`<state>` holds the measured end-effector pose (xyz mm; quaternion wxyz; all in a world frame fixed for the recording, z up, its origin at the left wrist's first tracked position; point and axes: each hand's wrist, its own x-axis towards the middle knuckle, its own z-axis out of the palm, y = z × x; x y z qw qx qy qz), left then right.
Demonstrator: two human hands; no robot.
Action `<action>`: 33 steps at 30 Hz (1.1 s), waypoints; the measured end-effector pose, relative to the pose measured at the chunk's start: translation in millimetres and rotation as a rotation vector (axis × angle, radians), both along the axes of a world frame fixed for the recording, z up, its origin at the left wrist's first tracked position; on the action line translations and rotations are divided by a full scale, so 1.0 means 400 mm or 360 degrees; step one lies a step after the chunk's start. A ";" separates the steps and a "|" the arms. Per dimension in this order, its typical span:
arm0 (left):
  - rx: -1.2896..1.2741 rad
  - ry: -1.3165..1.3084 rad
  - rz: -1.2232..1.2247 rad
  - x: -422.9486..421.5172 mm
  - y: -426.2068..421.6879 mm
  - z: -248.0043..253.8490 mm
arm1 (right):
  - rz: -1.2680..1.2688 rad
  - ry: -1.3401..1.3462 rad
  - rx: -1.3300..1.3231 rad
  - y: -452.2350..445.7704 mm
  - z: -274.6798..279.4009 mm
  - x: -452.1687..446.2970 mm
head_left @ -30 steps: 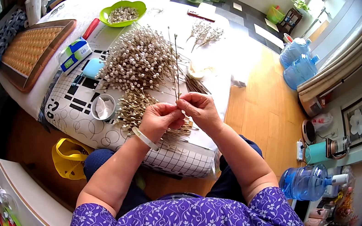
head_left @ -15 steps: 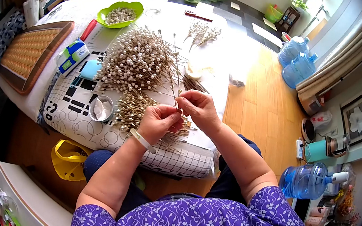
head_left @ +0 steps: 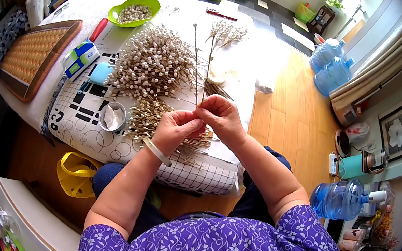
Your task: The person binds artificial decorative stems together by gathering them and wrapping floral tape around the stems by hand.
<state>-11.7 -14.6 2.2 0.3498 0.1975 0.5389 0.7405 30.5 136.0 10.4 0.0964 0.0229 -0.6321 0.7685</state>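
Home interior, curtain [head_left: 377, 70], framed flower picture [head_left: 397, 135]

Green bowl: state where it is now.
In the head view, the green bowl sits on the table, upper left of centre, just beyond the large white-tipped bunch.

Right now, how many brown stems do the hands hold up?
2: one brown stem rises from between the left hand and right hand; the other brown stem, just right of it, leans further right. More may be hidden there.

rough woody stems [head_left: 210, 58], glossy plastic bowl [head_left: 155, 7]
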 end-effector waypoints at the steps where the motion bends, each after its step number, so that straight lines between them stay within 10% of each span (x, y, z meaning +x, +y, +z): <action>1: 0.0043 0.0021 0.0057 0.001 0.003 0.000 | -0.0024 0.0007 -0.0040 0.000 -0.003 -0.001; 33: 0.0042 0.0327 0.0426 0.035 0.024 -0.002 | 0.0001 0.0057 -0.0245 0.014 -0.019 -0.006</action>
